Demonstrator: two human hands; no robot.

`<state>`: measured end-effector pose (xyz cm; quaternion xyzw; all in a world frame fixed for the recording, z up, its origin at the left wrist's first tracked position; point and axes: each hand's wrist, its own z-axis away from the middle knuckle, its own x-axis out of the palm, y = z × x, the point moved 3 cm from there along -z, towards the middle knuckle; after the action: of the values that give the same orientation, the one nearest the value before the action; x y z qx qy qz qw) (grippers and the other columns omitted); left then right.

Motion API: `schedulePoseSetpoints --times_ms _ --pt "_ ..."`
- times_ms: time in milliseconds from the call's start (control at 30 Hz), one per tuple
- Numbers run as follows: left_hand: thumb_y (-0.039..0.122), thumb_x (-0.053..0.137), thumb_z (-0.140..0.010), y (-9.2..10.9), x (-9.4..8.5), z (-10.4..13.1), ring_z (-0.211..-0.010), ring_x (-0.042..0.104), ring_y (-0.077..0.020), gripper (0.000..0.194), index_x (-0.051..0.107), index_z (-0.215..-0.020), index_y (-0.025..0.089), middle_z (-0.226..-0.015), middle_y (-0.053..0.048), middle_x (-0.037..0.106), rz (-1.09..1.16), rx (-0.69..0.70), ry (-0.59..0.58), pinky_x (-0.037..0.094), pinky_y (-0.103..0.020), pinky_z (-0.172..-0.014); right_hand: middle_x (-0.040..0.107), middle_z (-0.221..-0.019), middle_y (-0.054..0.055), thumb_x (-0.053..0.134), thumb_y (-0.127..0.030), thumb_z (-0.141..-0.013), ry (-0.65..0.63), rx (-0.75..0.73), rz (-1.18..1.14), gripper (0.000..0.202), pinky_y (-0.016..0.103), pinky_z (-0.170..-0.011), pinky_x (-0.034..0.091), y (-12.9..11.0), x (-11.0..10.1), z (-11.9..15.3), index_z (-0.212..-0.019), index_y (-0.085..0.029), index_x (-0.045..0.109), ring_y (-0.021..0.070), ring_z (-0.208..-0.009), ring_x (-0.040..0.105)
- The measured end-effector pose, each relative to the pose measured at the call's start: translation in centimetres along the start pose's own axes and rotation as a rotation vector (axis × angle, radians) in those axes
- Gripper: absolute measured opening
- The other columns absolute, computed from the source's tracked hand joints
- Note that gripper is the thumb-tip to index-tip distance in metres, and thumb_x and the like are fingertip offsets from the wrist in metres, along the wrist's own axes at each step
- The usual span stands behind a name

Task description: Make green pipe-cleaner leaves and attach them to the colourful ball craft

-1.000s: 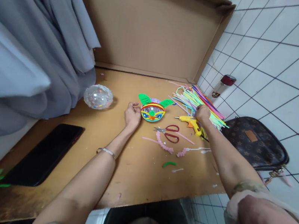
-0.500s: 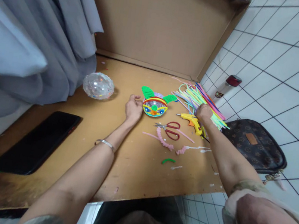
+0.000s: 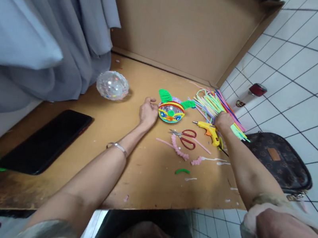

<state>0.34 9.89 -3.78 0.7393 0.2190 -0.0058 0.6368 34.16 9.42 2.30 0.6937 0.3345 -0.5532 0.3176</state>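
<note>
My left hand [image 3: 148,113] rests on the table with its fingers loosely bent, beside a colourful animal-face ornament [image 3: 171,113]. The ornament has a clear body, green ears, a red and yellow band and blue eyes. My right hand [image 3: 223,122] is closed over a bundle of coloured pipe cleaners [image 3: 210,103]; its fingertips are hidden among them. Just below that hand lies a yellow glue gun [image 3: 209,132]. Nearer to me are red-handled scissors [image 3: 189,133], a curled pink pipe cleaner [image 3: 180,151] and a short green piece [image 3: 182,171].
A clear speckled ball [image 3: 112,85] stands at the left by the grey curtain [image 3: 85,31]. A black phone [image 3: 48,139] lies front left. A red-capped bottle [image 3: 251,95] and a brown patterned bag [image 3: 281,162] are at the right, by the tiled wall. Cardboard [image 3: 174,21] stands behind.
The view has shifted slightly, so everything sits a little further right. My right hand remains at the pipe cleaners and my left beside the ornament.
</note>
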Motion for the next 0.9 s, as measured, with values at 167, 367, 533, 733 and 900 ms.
schedulePoseSetpoints --times_ms 167,367,533,733,900 --pt "0.013 0.050 -0.084 -0.2 0.1 -0.1 -0.079 0.065 -0.0225 0.028 0.064 -0.107 0.014 -0.075 -0.005 0.067 0.010 0.010 0.005 0.046 -0.032 -0.078 0.067 -0.119 0.027 0.043 -0.005 -0.091 0.047 0.033 -0.061 0.040 0.038 -0.086 0.053 0.4 -0.8 -0.2 -0.125 -0.006 0.065 0.0307 -0.109 0.069" --pt "0.015 0.049 -0.082 -0.4 0.0 0.0 -0.073 0.063 -0.0214 0.027 0.063 -0.105 0.017 -0.068 -0.002 0.063 0.054 0.023 0.011 0.047 -0.031 -0.076 0.070 -0.117 0.021 0.043 -0.013 -0.096 0.072 0.025 -0.145 0.036 0.036 -0.085 0.049 1.6 -2.1 0.0 -0.124 -0.012 0.066 0.0278 -0.105 0.067" --pt "0.014 0.047 -0.082 0.3 -0.4 0.3 -0.073 0.064 -0.0208 0.028 0.063 -0.105 0.016 -0.064 0.000 0.061 0.039 0.018 0.012 0.048 -0.031 -0.078 0.072 -0.109 0.018 0.039 -0.018 -0.097 0.160 0.014 -0.227 0.035 0.035 -0.078 0.046 2.0 -3.6 -0.2 -0.118 -0.016 0.068 0.0284 -0.099 0.066" --pt "0.012 0.047 -0.081 0.4 -0.6 0.4 -0.073 0.063 -0.0208 0.032 0.063 -0.108 0.014 -0.067 0.000 0.060 0.021 -0.008 0.023 0.047 -0.031 -0.079 0.073 -0.106 0.017 0.046 -0.019 -0.093 0.235 -0.010 -0.295 0.030 0.036 -0.079 0.045 2.1 -5.5 -0.1 -0.108 -0.017 0.072 0.0290 -0.098 0.065" --pt "0.012 0.048 -0.081 0.0 -0.5 0.2 -0.070 0.061 -0.0206 0.031 0.063 -0.108 0.014 -0.066 0.001 0.058 0.068 0.002 0.024 0.047 -0.031 -0.078 0.072 -0.094 0.014 0.039 -0.018 -0.094 0.361 -0.035 -0.438 0.030 0.037 -0.077 0.046 2.3 -6.7 -0.9 -0.102 -0.017 0.068 0.0258 -0.087 0.064"
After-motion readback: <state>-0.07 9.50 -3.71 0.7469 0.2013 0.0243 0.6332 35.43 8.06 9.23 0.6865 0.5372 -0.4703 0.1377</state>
